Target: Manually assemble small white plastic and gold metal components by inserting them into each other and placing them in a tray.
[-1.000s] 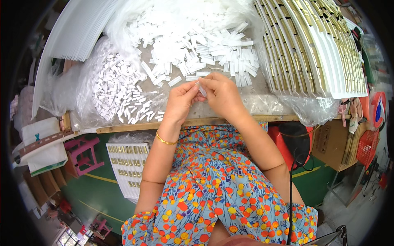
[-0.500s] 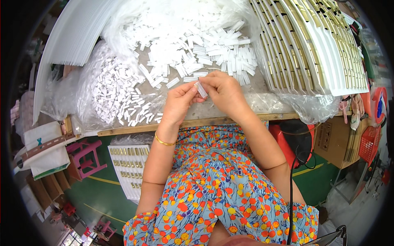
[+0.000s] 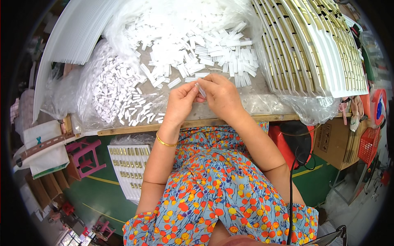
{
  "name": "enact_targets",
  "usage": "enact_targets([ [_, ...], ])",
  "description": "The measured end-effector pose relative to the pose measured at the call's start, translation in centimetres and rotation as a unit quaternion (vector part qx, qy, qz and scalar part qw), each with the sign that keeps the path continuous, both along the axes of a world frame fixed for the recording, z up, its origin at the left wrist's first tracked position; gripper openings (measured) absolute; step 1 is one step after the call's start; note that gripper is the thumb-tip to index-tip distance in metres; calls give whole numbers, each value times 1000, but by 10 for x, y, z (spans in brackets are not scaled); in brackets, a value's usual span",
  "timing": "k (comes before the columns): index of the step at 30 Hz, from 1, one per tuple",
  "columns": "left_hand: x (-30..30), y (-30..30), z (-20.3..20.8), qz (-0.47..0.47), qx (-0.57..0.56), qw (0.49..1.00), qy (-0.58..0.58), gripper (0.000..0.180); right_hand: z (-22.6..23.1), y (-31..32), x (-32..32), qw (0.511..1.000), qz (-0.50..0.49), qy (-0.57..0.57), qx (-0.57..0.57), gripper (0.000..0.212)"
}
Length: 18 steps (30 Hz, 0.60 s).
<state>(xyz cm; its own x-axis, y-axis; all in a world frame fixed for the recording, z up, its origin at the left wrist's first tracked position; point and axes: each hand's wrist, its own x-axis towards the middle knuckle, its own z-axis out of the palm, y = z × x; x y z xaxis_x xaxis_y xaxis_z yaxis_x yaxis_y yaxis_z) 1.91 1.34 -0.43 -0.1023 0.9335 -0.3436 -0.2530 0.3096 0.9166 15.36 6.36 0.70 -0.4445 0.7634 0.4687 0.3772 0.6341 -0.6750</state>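
Observation:
In front of me, above the table's near edge, my left hand (image 3: pixel 182 100) and my right hand (image 3: pixel 225 97) meet at their fingertips. Both pinch a small, narrow, translucent plastic piece (image 3: pixel 201 90), partly covered by the right fingers. Just beyond them lies a heap of flat translucent white strips (image 3: pixel 180 49), some loose ones close to my fingertips. To the left spreads a pile of smaller white pieces (image 3: pixel 117 88) on clear plastic film. Whether a small white piece is joined to the held one I cannot tell.
White trays with rows of gold-coloured parts (image 3: pixel 303 49) stand at the right. A stack of white sheets (image 3: pixel 78 37) rises at the left. Below the wooden table edge (image 3: pixel 197 122) are another tray (image 3: pixel 130 168), a pink stool (image 3: pixel 88 158) and a cardboard box (image 3: pixel 334 139).
My right hand has come slightly lower, and its fingers now cover more of the plastic piece. The left hand has shifted a little towards the right. The piles look unchanged.

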Motion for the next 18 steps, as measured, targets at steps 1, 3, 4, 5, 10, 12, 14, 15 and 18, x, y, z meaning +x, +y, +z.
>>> enact_targets([
  [1,0,0,1,0,0,1000,0,25,-1,0,1,999,8,16,-33,16],
  [3,1,1,4,8,0,1000,8,25,-2,0,-1,997,17,31,-65,17],
  [4,3,2,4,9,1,1000,8,25,-1,-1,-2,998,-6,32,-45,17],
  [5,5,2,2,21,7,1000,-4,25,-1,-2,-3,999,-28,33,-25,16],
  [10,9,1,2,41,24,998,39,24,-2,-5,-8,998,-51,32,26,16],
  [12,8,1,9,26,22,997,65,24,-4,-5,-7,996,-44,80,-3,15],
  [14,7,0,8,26,25,997,62,24,-4,-6,-7,978,-48,123,-159,12],
  [15,7,0,9,24,29,998,58,24,-3,-6,-7,979,-47,123,-159,12],
  [18,7,-1,10,30,36,996,73,25,1,-5,-8,976,-53,134,-163,10],
])
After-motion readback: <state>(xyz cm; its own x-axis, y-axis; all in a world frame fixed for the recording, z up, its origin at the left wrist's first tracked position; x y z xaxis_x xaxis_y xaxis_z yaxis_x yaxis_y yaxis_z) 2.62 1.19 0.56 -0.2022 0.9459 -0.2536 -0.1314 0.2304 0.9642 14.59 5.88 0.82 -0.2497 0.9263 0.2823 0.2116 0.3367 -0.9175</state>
